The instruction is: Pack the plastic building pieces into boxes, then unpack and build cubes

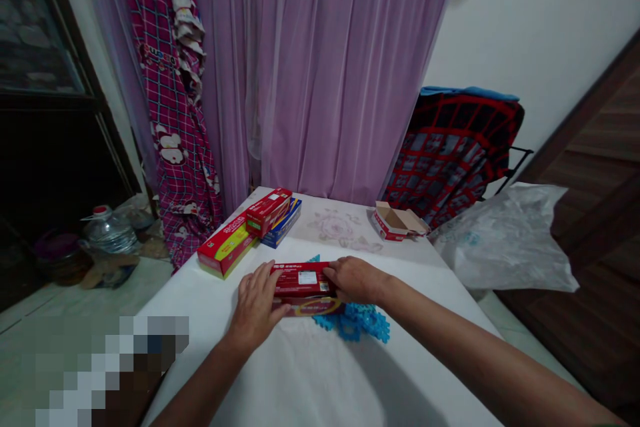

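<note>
A red carton box (303, 281) with a white label on its top lies on the white table, held at both ends. My left hand (254, 303) grips its left end, fingers over the top and thumb along the front side. At the right end, my right hand (355, 279) is closed on the corner, fingers bent. Under and beside the box is a bright blue openwork piece with jagged edges (361, 323); the box hides part of it, and its exact kind is unclear.
Farther left on the white table (395, 373) sit a red and yellow box (225, 247), a blue box (283, 223) and another red box (270, 210) resting across them. An opened small carton (395, 221) stands back right. A clear plastic bag (510, 240) hangs beside the right edge.
</note>
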### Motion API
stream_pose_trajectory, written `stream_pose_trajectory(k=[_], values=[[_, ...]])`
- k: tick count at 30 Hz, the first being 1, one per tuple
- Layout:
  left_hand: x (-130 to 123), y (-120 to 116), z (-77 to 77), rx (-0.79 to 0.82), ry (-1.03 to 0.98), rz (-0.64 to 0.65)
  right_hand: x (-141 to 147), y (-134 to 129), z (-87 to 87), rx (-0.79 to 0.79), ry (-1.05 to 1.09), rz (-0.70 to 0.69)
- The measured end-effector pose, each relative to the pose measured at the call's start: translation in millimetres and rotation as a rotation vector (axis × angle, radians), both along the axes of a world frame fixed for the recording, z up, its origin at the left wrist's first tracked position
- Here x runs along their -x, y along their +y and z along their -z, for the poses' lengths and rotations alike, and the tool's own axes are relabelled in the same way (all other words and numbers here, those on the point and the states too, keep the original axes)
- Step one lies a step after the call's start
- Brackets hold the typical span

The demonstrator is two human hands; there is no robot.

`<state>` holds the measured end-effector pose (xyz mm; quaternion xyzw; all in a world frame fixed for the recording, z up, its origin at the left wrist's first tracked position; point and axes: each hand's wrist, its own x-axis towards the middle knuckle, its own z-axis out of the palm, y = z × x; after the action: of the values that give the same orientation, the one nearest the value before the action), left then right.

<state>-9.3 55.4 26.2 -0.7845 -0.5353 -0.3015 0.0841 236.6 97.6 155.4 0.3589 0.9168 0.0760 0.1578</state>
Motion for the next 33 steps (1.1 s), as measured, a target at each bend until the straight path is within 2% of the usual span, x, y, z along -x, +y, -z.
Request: stream_pose_trajectory(k=[3,9,14,20,24,27,33], values=[[-9.5,-8.8,8.9,-0.154,0.0,-0.016,-4.7,-2.9,10.6,-0.06,0.037,-0.025],[-31.0,-23.3,22.3,-0.283,0.064,-0.12,-9.6,-10.9,17.3,-0.12,0.023,-0.088],[-32.0,-28.1,23.3,-0.282,0.114,-0.124,-15.3,-13.2,19.1,-0.094,0.148,-0.02],[-29.1,-29.2,27.2,-0.318,0.163,-0.093,-18.3,-15.6,28.4,-0.037,0.346,0.177],[-29.5,-29.2,25.9,-0.294,0.188,-0.073,-28.5,-20.7,34.4,-0.052,0.512,0.268],[-28.4,-28.6,25.0,-0.27,0.228,-0.073,-40.9,-21.1,36.8,-0.053,0.597,0.251],[-24.7,-27.2,29.1,-0.209,0.207,-0.077,-47.4,-7.5,34.6,0.105,0.481,0.198]])
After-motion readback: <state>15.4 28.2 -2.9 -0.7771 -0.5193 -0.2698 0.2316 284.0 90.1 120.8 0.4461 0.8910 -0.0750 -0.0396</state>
